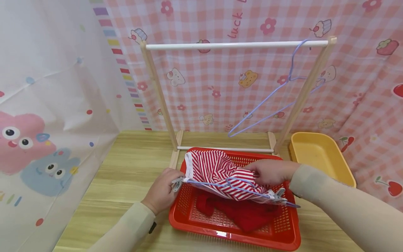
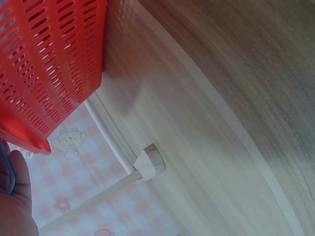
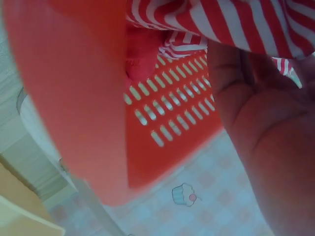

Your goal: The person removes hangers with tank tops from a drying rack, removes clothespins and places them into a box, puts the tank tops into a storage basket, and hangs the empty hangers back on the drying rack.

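Observation:
A red-and-white striped garment (image 1: 217,168) with a white band hangs from a blue wire hanger (image 1: 214,183) over the red basket (image 1: 201,229). Grey clips fasten the cloth near both ends. My left hand (image 1: 163,190) grips the left clip (image 1: 177,183), just outside the basket's rim; its palm shows at the edge of the left wrist view. With my right hand (image 1: 274,171) I pinch the striped cloth near the right clip (image 1: 278,196). Folds of cloth (image 3: 246,24) hide those fingertips in the right wrist view. Dark red clothing (image 1: 245,213) lies in the basket below.
Behind the basket stands a wooden rack with a white top bar (image 1: 236,45). A second blue hanger (image 1: 261,105) hangs bare at the bar's right end. To the right is a yellow tray (image 1: 315,150). Patterned cloth (image 1: 201,94) covers the walls around the wooden table (image 1: 126,168).

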